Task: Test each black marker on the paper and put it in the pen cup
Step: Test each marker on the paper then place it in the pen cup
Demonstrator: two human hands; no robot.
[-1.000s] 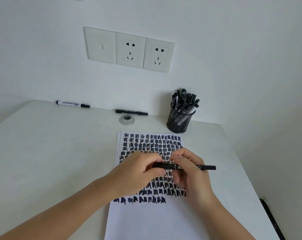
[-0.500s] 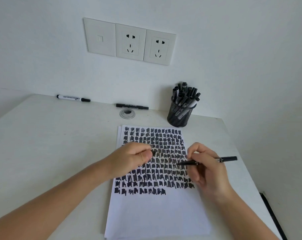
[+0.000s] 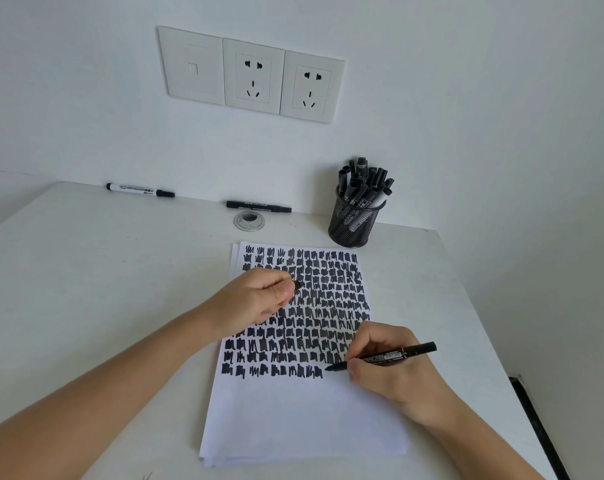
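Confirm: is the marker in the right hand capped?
No, the marker in the right hand shows its bare tip at the paper, and the left hand pinches the cap.

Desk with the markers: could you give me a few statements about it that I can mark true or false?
1. The right hand holds an uncapped black marker, its tip by the bottom row of scribbles on the paper. True.
2. The left hand lies flat and empty. False: it pinches a small black cap over the paper.
3. The pen cup stands empty. False: it is packed with capped markers.
4. A white marker and a dark marker lie at the back of the desk. True.
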